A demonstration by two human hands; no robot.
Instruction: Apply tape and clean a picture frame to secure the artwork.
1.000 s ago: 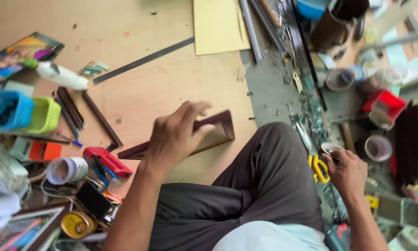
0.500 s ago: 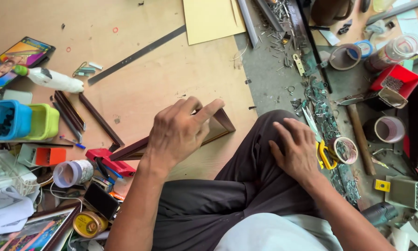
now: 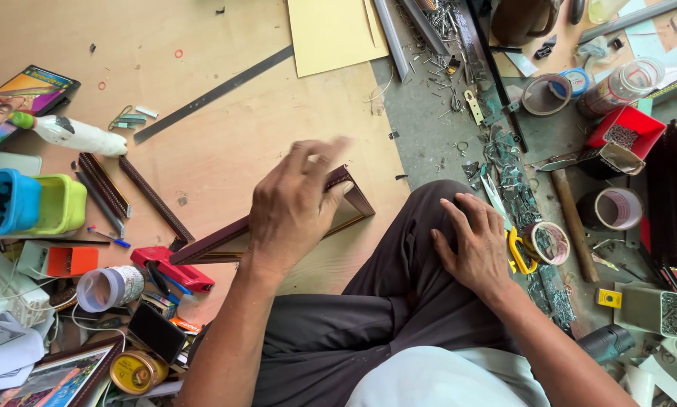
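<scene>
1. The left hand (image 3: 297,207) is being held over a dark maroon picture frame (image 3: 349,197), with its fingers spread and loosely bent; the fingertips are blurred, so whether the frame's corner is being gripped or only touched cannot be told.
2. The frame is being kept flat on the wooden board (image 3: 225,136), just in front of the person's bent knee, with one long side running back toward a red stapler (image 3: 171,268).
3. The right hand (image 3: 474,245) is being rested open, palm down, on the dark trouser leg (image 3: 398,301); nothing is being held in it.
4. Just to the right of that hand, yellow-handled scissors (image 3: 518,252) and a roll of tape (image 3: 547,243) are being left on the grey floor among metal scraps.
5. Loose maroon moulding strips (image 3: 154,197), a white glue bottle (image 3: 71,133) and blue and green plastic boxes (image 3: 29,203) are being kept on the board to the left, well apart from the frame.
</scene>
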